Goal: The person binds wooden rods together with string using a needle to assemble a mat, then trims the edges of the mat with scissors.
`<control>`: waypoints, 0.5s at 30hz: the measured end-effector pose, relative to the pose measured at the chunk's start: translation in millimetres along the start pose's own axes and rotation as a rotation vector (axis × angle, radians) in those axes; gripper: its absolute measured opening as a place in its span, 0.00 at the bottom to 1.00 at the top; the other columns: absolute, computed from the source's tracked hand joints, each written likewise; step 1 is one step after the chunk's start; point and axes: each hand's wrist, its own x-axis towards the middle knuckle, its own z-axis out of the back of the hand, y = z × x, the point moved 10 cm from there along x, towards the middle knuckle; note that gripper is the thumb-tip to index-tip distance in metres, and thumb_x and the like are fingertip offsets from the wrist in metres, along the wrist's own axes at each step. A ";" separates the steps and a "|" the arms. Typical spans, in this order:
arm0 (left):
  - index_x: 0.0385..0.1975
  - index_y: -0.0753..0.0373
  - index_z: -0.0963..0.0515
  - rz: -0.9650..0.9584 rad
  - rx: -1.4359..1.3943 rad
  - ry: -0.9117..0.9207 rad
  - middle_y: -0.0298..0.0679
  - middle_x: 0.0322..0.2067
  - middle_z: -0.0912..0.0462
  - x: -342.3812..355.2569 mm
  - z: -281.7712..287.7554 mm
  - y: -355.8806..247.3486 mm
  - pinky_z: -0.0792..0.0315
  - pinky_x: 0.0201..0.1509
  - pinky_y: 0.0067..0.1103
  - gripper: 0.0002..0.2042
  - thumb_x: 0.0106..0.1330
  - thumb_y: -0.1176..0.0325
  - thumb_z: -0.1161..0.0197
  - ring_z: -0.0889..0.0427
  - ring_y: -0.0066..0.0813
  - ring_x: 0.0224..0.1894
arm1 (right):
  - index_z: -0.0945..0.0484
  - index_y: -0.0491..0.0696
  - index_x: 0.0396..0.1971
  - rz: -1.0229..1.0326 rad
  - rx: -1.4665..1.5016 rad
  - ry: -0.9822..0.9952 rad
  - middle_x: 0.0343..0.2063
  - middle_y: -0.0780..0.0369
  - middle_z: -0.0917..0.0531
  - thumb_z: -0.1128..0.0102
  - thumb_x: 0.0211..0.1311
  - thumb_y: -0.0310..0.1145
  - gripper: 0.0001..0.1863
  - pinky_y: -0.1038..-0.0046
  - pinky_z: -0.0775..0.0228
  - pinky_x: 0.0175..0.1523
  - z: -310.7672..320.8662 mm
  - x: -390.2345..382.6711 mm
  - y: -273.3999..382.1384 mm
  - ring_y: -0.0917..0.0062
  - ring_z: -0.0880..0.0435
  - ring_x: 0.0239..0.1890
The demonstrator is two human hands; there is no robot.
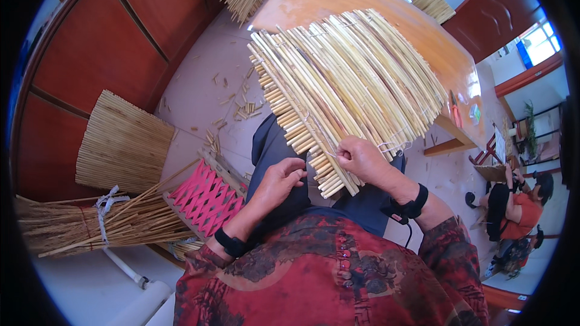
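A mat of pale, dry plant stalks point(362, 78) lies over my lap and the table edge, its stalks bound side by side with thin thread. Along the near left side, short cut ends stick out beneath a long edge stalk. My right hand point(367, 162) is closed in a pinch at the mat's near edge, and loose pale thread shows beside it. Just left of the mat, my left hand point(278, 182) hovers over my thigh with curled fingers drawn together. Whether a thread runs between those fingertips is too fine to make out.
The wooden table point(290, 0) carries red-handled pliers or scissors point(455, 108). Another stalk mat point(124, 142) leans on red cabinets. Bundled stalks point(103, 223) lie beside a frame laced with pink bands point(208, 199). Cut stalk bits point(246, 108) litter the floor. A person point(519, 211) sits far right.
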 end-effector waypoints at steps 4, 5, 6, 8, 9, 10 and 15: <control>0.53 0.69 0.40 0.137 -0.254 -0.022 0.44 0.50 0.33 1.5 -13.1 10.9 0.29 0.41 0.21 0.19 0.61 0.74 0.52 0.26 0.30 0.44 | 0.30 0.44 0.23 -0.204 0.699 0.146 0.19 0.63 0.26 0.50 0.54 0.28 0.05 0.82 0.41 0.18 3.0 -3.4 -6.0 0.83 0.32 0.14; 0.54 0.68 0.41 0.188 -0.317 0.010 0.43 0.51 0.34 2.5 -19.3 14.6 0.29 0.42 0.21 0.20 0.61 0.74 0.53 0.26 0.29 0.44 | 0.30 0.44 0.24 -0.462 0.968 0.282 0.19 0.65 0.26 0.50 0.56 0.29 0.05 0.86 0.46 0.14 -7.1 -14.4 -6.7 0.89 0.35 0.13; 0.54 0.68 0.41 0.186 -0.322 0.008 0.43 0.51 0.34 6.5 -21.4 16.9 0.29 0.42 0.21 0.20 0.61 0.74 0.53 0.26 0.29 0.44 | 0.31 0.45 0.28 -0.473 1.075 0.333 0.18 0.68 0.29 0.52 0.58 0.29 0.04 0.90 0.54 0.12 -7.2 -17.4 0.2 0.93 0.41 0.11; 0.53 0.66 0.39 0.139 -0.276 0.023 0.39 0.49 0.32 21.1 -26.2 25.3 0.29 0.42 0.22 0.19 0.61 0.74 0.54 0.26 0.26 0.43 | 0.31 0.45 0.28 -0.500 1.160 0.309 0.17 0.69 0.31 0.52 0.59 0.30 0.04 0.90 0.53 0.12 0.7 -20.3 3.2 0.93 0.42 0.11; 0.53 0.66 0.39 0.136 -0.283 0.020 0.39 0.49 0.32 29.5 -26.7 34.4 0.29 0.42 0.22 0.19 0.61 0.74 0.54 0.26 0.26 0.43 | 0.32 0.45 0.28 -0.528 1.248 0.281 0.16 0.70 0.34 0.52 0.60 0.30 0.05 0.89 0.53 0.12 4.2 -21.5 4.8 0.92 0.43 0.11; 0.52 0.66 0.37 0.178 -0.312 0.056 0.38 0.47 0.30 38.1 -31.5 48.7 0.29 0.42 0.21 0.18 0.61 0.75 0.54 0.26 0.24 0.42 | 0.32 0.45 0.28 -0.529 1.241 0.286 0.16 0.70 0.34 0.52 0.60 0.30 0.05 0.89 0.53 0.12 7.9 -22.3 7.5 0.92 0.43 0.11; 0.49 0.65 0.34 0.146 -0.452 0.129 0.34 0.42 0.27 43.1 -43.7 58.9 0.30 0.42 0.20 0.15 0.62 0.75 0.54 0.27 0.20 0.43 | 0.32 0.45 0.30 -0.461 1.150 0.171 0.15 0.72 0.37 0.53 0.61 0.32 0.06 0.90 0.54 0.14 29.5 -21.0 1.7 0.93 0.45 0.12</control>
